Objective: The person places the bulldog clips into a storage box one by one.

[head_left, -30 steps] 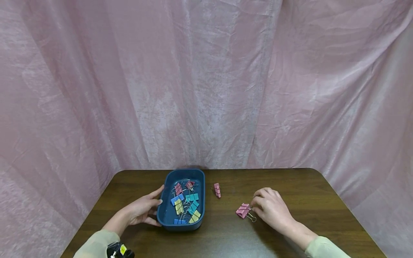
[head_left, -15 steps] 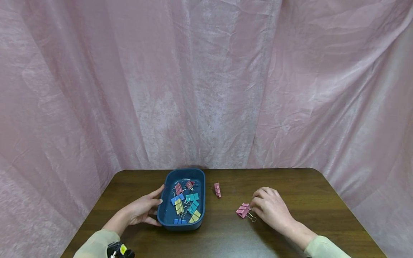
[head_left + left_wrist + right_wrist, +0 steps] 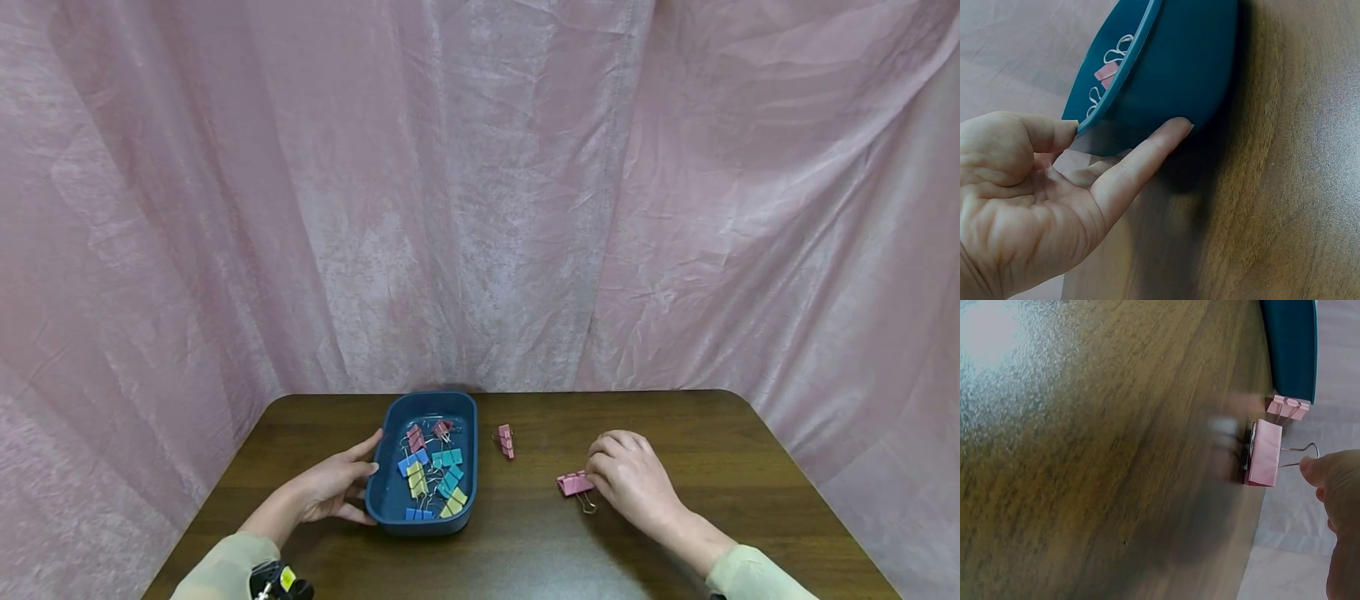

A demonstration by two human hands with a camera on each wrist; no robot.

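Note:
In the head view my left hand point(image 3: 330, 490) rests against the left side of a dark blue bin point(image 3: 423, 529). Its fairly straight, spread fingers press the bin's outer wall and rim in the left wrist view. My right hand point(image 3: 633, 483) pinches a wire handle of a pink binder clip point(image 3: 574, 484), low over the table at right. The right wrist view shows my thumb at that handle of the pink clip point(image 3: 1265, 454); the other fingers are mostly hidden. Another pink binder clip point(image 3: 506, 442) lies on the table just right of the bin.
Inside the bin are several binder clips: yellow point(image 3: 416, 481), blue point(image 3: 419, 514), teal point(image 3: 447, 457) and pink-red point(image 3: 416, 438). The brown wooden table point(image 3: 525, 562) has rounded far corners. Behind it hangs a pink curtain point(image 3: 480, 208).
The pink binder clip in my right hand has turned and shifted slightly right, and its body looks more level. My left hand and the bin have stayed in place.

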